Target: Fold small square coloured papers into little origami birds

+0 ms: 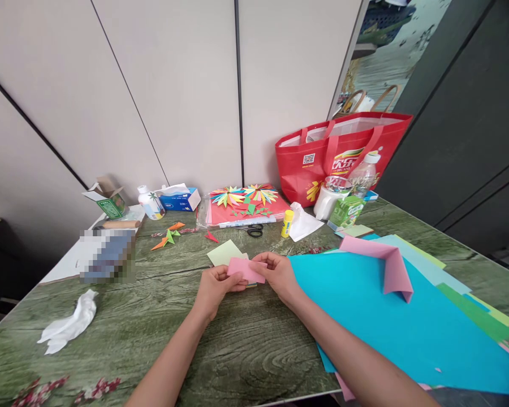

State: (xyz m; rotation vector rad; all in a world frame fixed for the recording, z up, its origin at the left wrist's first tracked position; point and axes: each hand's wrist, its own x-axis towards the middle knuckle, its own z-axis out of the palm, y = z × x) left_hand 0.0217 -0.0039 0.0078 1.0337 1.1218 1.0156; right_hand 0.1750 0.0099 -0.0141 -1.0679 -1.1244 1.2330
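Observation:
Between my two hands is a small pink piece of paper [245, 269], held above the table. My left hand [214, 291] pinches its left end and lower edge, thumb on top. At the other end, my right hand [279, 275] grips it between thumb and fingers. Just behind lies a pale green sheet of paper [225, 251], partly covered by the pink one. A folded pink strip [393, 264] rests on the large blue sheet [360, 316] to the right of my hands.
Behind my hands lie black scissors [254, 230], a yellow glue stick [287, 223] and folded paper pieces [168, 237]. Paper flowers [261, 194] sit on a red pack. A red bag [305, 169], white mug [328, 202] and bottle [363, 175] stand back right. Crumpled tissue [71, 322] lies left.

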